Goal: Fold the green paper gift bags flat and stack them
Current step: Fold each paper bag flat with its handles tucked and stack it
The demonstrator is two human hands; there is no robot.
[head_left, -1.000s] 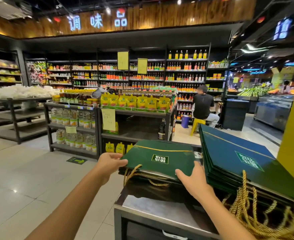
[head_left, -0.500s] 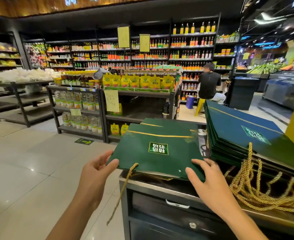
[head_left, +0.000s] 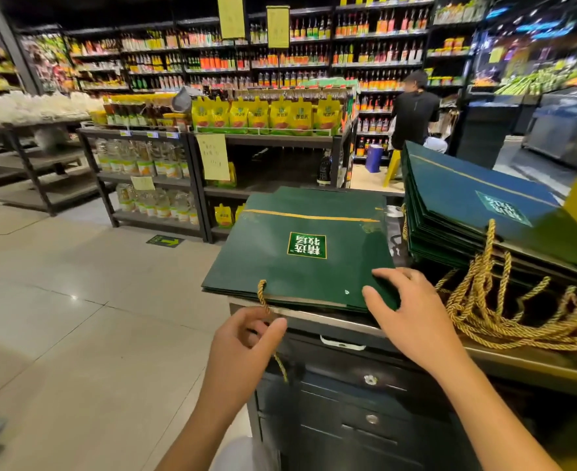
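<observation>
The flat green gift bag [head_left: 300,253] lies on top of the dark cabinet [head_left: 341,396], at its near left end. The left hand [head_left: 242,345] pinches the gold rope handle [head_left: 263,295] dangling over the near edge, and the right hand [head_left: 412,311] rests with spread fingers on the bag's near right corner. Just right of it sits a tilted stack of folded bags [head_left: 467,205], their cords spilling towards the near side.

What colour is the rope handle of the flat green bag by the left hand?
Gold. The rope handle shows best in the head view.
</observation>
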